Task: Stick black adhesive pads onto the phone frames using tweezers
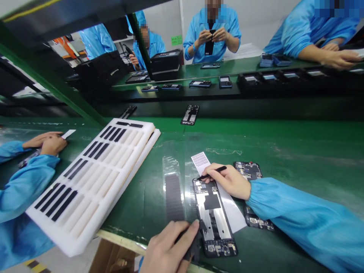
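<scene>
The right hand pinches black tweezers, whose tip meets the top edge of the open phone frame. The left hand, partly cut off by the bottom edge, presses its fingers together against the frame's left side; what is under them is hidden. A second frame lies mostly behind the right hand and blue sleeve.

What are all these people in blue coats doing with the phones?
A person's left hand steadies an opened phone on the green table. Their right hand holds a thin black tool at the phone's top end. A white tray of black strips lies beside it. Other workers handle phones nearby.
</scene>
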